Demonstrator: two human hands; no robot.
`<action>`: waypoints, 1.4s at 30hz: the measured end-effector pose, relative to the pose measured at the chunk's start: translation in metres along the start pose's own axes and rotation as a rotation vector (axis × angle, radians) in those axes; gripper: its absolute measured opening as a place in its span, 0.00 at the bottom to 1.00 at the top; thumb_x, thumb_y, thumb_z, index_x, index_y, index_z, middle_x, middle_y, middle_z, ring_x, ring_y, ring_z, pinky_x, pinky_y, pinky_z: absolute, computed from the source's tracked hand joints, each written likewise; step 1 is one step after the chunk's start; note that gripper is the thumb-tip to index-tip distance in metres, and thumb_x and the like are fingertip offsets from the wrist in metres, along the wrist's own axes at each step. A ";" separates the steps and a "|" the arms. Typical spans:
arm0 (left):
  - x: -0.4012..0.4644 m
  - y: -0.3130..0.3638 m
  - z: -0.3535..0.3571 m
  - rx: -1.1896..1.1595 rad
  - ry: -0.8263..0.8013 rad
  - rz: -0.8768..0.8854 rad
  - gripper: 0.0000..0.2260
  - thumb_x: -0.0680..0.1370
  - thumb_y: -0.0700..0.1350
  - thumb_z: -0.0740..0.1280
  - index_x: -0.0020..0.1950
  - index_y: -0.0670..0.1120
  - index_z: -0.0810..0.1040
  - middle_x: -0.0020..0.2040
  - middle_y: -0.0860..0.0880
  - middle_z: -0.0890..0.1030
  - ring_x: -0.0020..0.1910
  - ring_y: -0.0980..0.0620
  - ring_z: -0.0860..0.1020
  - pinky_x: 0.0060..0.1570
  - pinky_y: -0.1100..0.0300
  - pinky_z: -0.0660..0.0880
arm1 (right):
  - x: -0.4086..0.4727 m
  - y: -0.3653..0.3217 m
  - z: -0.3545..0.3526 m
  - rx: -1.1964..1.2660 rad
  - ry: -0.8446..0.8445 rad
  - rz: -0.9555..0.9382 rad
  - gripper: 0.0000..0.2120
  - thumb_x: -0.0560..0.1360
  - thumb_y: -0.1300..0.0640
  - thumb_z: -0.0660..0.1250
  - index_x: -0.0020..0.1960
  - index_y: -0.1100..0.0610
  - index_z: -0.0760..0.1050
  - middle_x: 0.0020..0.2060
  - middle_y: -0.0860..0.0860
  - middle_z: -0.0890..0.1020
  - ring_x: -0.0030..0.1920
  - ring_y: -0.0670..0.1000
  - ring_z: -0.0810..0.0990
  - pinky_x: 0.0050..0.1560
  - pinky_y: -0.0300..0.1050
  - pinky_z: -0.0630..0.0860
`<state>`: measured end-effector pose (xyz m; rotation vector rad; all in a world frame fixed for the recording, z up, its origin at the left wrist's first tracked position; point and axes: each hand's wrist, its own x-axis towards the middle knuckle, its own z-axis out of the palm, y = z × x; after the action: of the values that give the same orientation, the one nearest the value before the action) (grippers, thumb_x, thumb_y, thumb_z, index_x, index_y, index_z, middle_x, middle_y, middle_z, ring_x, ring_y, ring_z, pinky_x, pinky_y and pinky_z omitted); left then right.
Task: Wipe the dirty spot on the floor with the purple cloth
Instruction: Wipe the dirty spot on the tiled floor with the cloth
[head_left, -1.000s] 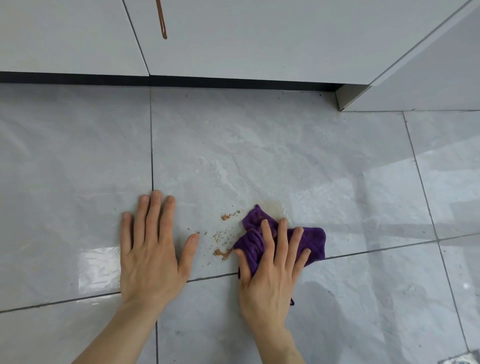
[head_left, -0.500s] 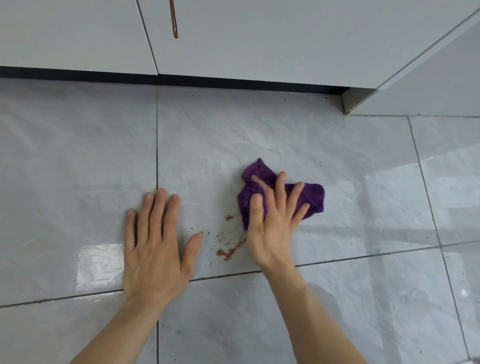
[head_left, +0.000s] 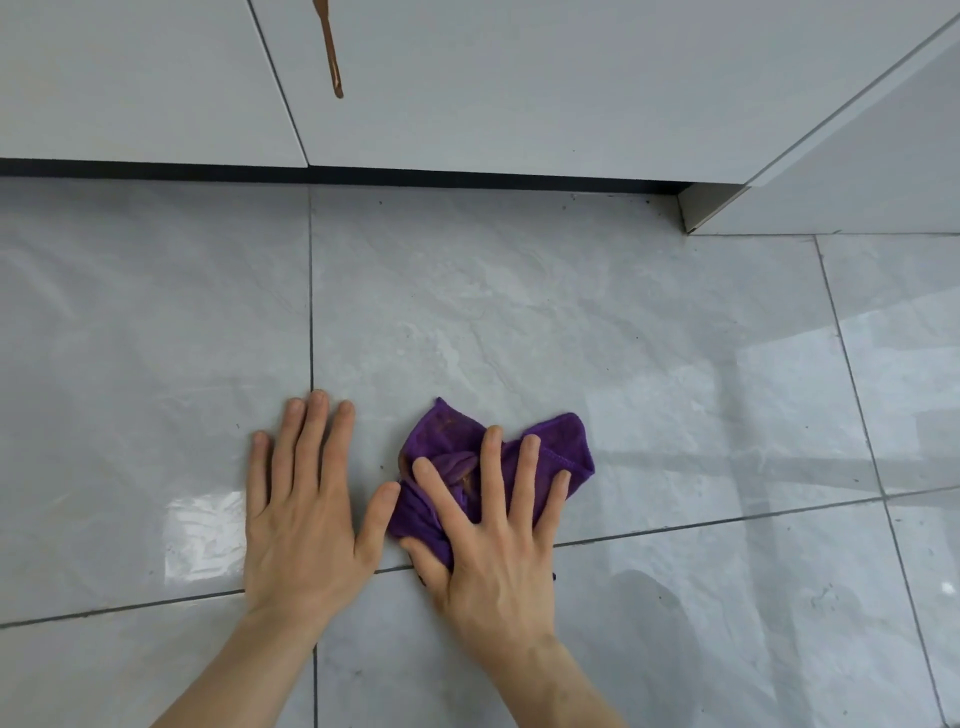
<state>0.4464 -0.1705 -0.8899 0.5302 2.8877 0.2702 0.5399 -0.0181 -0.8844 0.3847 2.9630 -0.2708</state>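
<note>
The right hand (head_left: 493, 561) is pressing the crumpled purple cloth (head_left: 561, 447) flat on the grey floor tile (head_left: 519, 322), fingers spread over it, at the lower centre of the frame. The left hand (head_left: 301, 525) is lying open, palm down, just left of the cloth.

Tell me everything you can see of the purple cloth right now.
The cloth is deep purple, soft and fuzzy like microfibre, with a stitched hem. It lies crumpled and bunched flat on the grey tiled floor, with brownish smears in its folds. The right hand presses down on it, fingers spread; the left hand's thumb sits at its edge.
</note>
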 end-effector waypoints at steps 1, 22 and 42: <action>0.000 0.000 0.000 0.001 -0.004 -0.002 0.37 0.81 0.65 0.44 0.83 0.44 0.56 0.85 0.43 0.55 0.85 0.44 0.51 0.81 0.38 0.53 | 0.001 0.004 -0.001 0.000 -0.002 -0.012 0.31 0.79 0.28 0.53 0.80 0.34 0.55 0.82 0.60 0.55 0.81 0.70 0.50 0.71 0.79 0.56; 0.001 -0.001 0.002 0.032 -0.049 -0.021 0.37 0.81 0.66 0.43 0.84 0.44 0.53 0.85 0.44 0.52 0.85 0.45 0.48 0.81 0.39 0.52 | -0.007 0.046 -0.002 0.147 0.095 0.312 0.32 0.82 0.36 0.53 0.83 0.43 0.52 0.83 0.58 0.49 0.82 0.63 0.41 0.76 0.75 0.48; -0.001 0.001 0.003 0.016 0.012 -0.013 0.36 0.81 0.64 0.48 0.83 0.43 0.56 0.85 0.43 0.55 0.85 0.43 0.51 0.81 0.39 0.51 | 0.059 0.065 -0.007 0.096 0.143 0.321 0.31 0.83 0.35 0.50 0.83 0.44 0.50 0.83 0.58 0.50 0.83 0.63 0.42 0.79 0.69 0.48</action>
<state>0.4484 -0.1698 -0.8929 0.5135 2.9066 0.2500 0.4998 0.0595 -0.8979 0.9155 2.9670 -0.3602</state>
